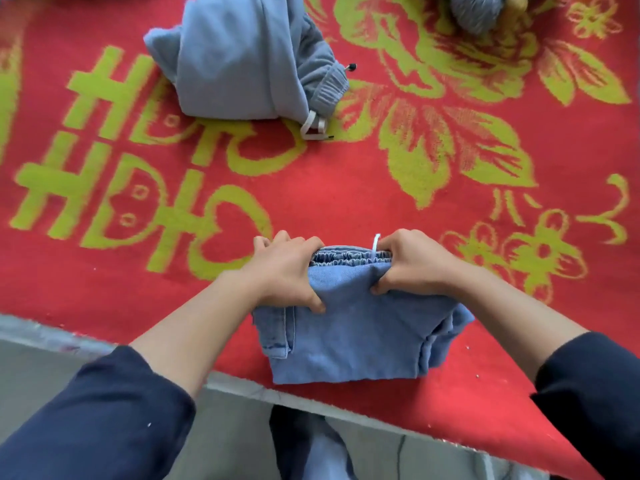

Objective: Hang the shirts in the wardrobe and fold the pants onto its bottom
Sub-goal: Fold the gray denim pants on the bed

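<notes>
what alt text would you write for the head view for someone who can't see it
A person's left grip and right grip hold the waistband end of folded light-blue denim pants resting on a red blanket with yellow-green flowers. A second folded pair, grey-blue sweatpants, lies farther away to the left.

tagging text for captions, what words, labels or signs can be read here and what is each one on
"囍": a double-happiness sign, stylised with hearts and lying on its side, woven yellow-green into the red blanket.
Folded jeans: no label or print shows.
Grey-blue pants: no text shows.
</notes>
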The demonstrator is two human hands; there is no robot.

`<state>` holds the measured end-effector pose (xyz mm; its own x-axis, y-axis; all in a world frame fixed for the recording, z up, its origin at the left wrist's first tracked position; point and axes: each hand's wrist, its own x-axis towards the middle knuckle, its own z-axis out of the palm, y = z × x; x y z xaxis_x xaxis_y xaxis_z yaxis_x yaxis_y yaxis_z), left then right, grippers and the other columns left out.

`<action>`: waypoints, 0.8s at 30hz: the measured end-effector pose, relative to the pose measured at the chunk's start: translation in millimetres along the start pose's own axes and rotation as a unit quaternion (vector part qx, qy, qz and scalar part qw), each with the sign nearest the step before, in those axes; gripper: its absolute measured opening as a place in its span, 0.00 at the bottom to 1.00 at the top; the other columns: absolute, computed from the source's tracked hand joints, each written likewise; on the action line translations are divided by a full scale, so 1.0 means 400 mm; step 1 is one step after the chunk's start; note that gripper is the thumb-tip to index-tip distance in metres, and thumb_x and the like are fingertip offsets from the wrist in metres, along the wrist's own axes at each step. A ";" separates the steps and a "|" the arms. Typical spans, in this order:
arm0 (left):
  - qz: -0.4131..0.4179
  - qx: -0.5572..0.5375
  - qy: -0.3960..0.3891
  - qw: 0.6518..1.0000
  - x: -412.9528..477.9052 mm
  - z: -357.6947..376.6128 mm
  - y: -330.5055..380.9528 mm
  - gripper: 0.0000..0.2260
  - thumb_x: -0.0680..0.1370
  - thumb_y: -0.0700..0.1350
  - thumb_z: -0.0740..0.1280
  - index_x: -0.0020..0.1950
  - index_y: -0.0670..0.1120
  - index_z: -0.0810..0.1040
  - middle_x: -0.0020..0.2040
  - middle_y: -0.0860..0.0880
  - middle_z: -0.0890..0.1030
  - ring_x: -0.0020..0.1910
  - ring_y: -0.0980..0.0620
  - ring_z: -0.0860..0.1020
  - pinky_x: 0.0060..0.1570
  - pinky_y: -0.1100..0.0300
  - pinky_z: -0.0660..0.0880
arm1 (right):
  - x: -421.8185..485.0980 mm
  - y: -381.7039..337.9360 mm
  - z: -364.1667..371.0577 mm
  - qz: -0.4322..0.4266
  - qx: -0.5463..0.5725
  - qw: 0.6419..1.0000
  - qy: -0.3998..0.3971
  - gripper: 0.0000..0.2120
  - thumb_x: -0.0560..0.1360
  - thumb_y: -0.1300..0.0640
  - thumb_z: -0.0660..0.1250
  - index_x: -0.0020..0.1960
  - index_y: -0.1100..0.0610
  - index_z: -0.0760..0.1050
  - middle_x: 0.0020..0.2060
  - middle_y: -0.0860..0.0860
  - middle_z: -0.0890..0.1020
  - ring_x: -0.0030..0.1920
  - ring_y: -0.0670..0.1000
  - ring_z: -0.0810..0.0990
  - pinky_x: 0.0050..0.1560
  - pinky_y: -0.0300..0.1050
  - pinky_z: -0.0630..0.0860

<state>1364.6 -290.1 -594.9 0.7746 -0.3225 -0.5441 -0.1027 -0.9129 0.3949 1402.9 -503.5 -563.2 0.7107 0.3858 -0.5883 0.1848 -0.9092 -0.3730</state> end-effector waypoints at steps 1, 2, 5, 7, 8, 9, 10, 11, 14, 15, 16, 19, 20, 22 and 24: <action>0.001 0.001 0.039 0.999 -0.053 0.016 -0.012 0.35 0.57 0.68 0.72 0.58 0.55 0.66 0.45 0.55 0.71 0.48 0.51 0.63 0.47 0.51 0.60 | -0.027 -0.036 0.004 -0.018 -0.010 1.000 0.018 0.12 0.56 0.52 0.73 0.33 0.55 0.72 0.25 0.50 0.73 0.29 0.53 0.72 0.29 0.49 0.68; -0.002 0.001 0.073 0.997 -0.108 0.033 -0.026 0.34 0.58 0.69 0.70 0.57 0.55 0.66 0.45 0.55 0.70 0.48 0.51 0.63 0.48 0.51 0.60 | -0.051 -0.077 0.011 -0.035 -0.023 0.999 0.033 0.11 0.57 0.52 0.72 0.33 0.54 0.72 0.25 0.50 0.72 0.29 0.52 0.71 0.28 0.49 0.68; -0.027 -0.019 0.172 0.984 -0.275 0.086 -0.074 0.32 0.60 0.69 0.68 0.57 0.55 0.67 0.47 0.56 0.70 0.48 0.53 0.62 0.48 0.54 0.56 | -0.107 -0.224 0.038 -0.105 -0.104 0.987 0.068 0.08 0.60 0.54 0.68 0.37 0.54 0.72 0.30 0.51 0.76 0.35 0.54 0.74 0.32 0.50 0.73; -0.053 -0.031 0.220 0.974 -0.393 0.120 -0.110 0.31 0.60 0.68 0.67 0.57 0.55 0.68 0.46 0.57 0.69 0.48 0.53 0.62 0.47 0.55 0.54 | -0.141 -0.334 0.068 -0.160 -0.154 0.972 0.079 0.06 0.63 0.57 0.66 0.35 0.53 0.68 0.33 0.50 0.75 0.40 0.55 0.73 0.36 0.51 0.74; -0.068 -0.035 0.234 0.969 -0.456 0.136 -0.131 0.31 0.61 0.68 0.67 0.58 0.55 0.68 0.46 0.57 0.69 0.49 0.53 0.63 0.48 0.55 0.55 | -0.161 -0.394 0.087 -0.185 -0.171 0.965 0.078 0.07 0.64 0.58 0.65 0.35 0.51 0.66 0.34 0.50 0.75 0.42 0.55 0.73 0.38 0.51 0.74; -0.083 -0.040 0.246 0.965 -0.521 0.153 -0.155 0.31 0.61 0.67 0.68 0.58 0.55 0.68 0.46 0.56 0.70 0.50 0.52 0.65 0.49 0.55 0.56 | -0.179 -0.455 0.111 -0.208 -0.184 0.958 0.074 0.08 0.64 0.59 0.65 0.35 0.50 0.66 0.36 0.50 0.75 0.43 0.55 0.72 0.39 0.51 0.74; -0.096 -0.044 0.256 0.961 -0.588 0.168 -0.183 0.30 0.62 0.67 0.68 0.59 0.55 0.69 0.47 0.55 0.71 0.51 0.50 0.67 0.51 0.54 0.58 | -0.198 -0.515 0.139 -0.226 -0.194 0.952 0.068 0.08 0.64 0.59 0.65 0.35 0.51 0.66 0.36 0.50 0.75 0.43 0.55 0.73 0.40 0.52 0.75; -0.109 -0.050 0.266 0.956 -0.657 0.183 -0.214 0.30 0.62 0.66 0.69 0.60 0.54 0.69 0.47 0.54 0.71 0.52 0.49 0.68 0.52 0.54 0.61 | -0.216 -0.576 0.171 -0.243 -0.201 0.947 0.062 0.07 0.65 0.60 0.65 0.37 0.52 0.67 0.37 0.50 0.75 0.44 0.55 0.73 0.41 0.52 0.75; -0.165 -0.095 0.293 0.937 -0.881 0.241 -0.318 0.30 0.63 0.62 0.72 0.61 0.54 0.70 0.48 0.53 0.70 0.52 0.50 0.68 0.52 0.53 0.69 | -0.268 -0.771 0.293 -0.300 -0.215 0.928 0.043 0.07 0.65 0.62 0.65 0.39 0.55 0.67 0.37 0.51 0.74 0.43 0.55 0.72 0.40 0.51 0.72; -0.189 -0.107 0.301 0.929 -0.960 0.268 -0.352 0.30 0.62 0.61 0.73 0.61 0.55 0.70 0.49 0.53 0.70 0.52 0.50 0.69 0.52 0.53 0.71 | -0.283 -0.839 0.341 -0.325 -0.217 0.920 0.036 0.07 0.65 0.62 0.65 0.40 0.56 0.68 0.38 0.51 0.74 0.43 0.55 0.72 0.40 0.50 0.72; -0.216 -0.116 0.307 0.920 -1.039 0.295 -0.385 0.30 0.62 0.61 0.73 0.61 0.55 0.70 0.49 0.53 0.70 0.52 0.50 0.69 0.51 0.53 0.71 | -0.296 -0.907 0.392 -0.348 -0.220 0.911 0.027 0.07 0.65 0.62 0.65 0.41 0.57 0.69 0.39 0.52 0.75 0.44 0.55 0.73 0.42 0.51 0.71; -0.297 -0.142 0.317 0.889 -1.259 0.385 -0.480 0.30 0.61 0.61 0.73 0.61 0.56 0.71 0.48 0.53 0.68 0.53 0.50 0.70 0.48 0.55 0.70 | -0.331 -1.116 0.544 -0.407 -0.246 0.880 -0.003 0.10 0.65 0.61 0.66 0.45 0.58 0.72 0.43 0.52 0.76 0.49 0.55 0.74 0.46 0.50 0.72; -0.325 -0.153 0.322 0.876 -1.324 0.416 -0.507 0.30 0.61 0.61 0.74 0.60 0.56 0.71 0.47 0.54 0.67 0.53 0.50 0.70 0.46 0.56 0.69 | -0.343 -1.180 0.595 -0.424 -0.257 0.868 -0.016 0.10 0.65 0.61 0.66 0.45 0.58 0.71 0.43 0.52 0.76 0.50 0.55 0.74 0.45 0.49 0.72; -0.377 -0.168 0.341 0.845 -1.459 0.487 -0.560 0.29 0.61 0.60 0.73 0.59 0.58 0.71 0.46 0.55 0.65 0.52 0.50 0.71 0.42 0.58 0.66 | -0.366 -1.315 0.697 -0.462 -0.276 0.842 -0.039 0.11 0.65 0.60 0.67 0.46 0.56 0.70 0.44 0.51 0.76 0.51 0.54 0.74 0.45 0.48 0.72; -0.411 -0.169 0.349 0.825 -1.550 0.543 -0.601 0.28 0.61 0.61 0.72 0.58 0.58 0.71 0.44 0.55 0.65 0.49 0.49 0.73 0.41 0.59 0.65 | -0.378 -1.408 0.776 -0.491 -0.291 0.819 -0.053 0.13 0.65 0.59 0.68 0.48 0.55 0.71 0.45 0.51 0.76 0.52 0.54 0.73 0.45 0.48 0.72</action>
<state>773.5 75.2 -513.4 0.6784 0.7015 -0.2185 0.7251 -0.5911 0.3533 980.7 -1.4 -486.7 -0.0322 0.9594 -0.2801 0.9465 -0.0608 -0.3171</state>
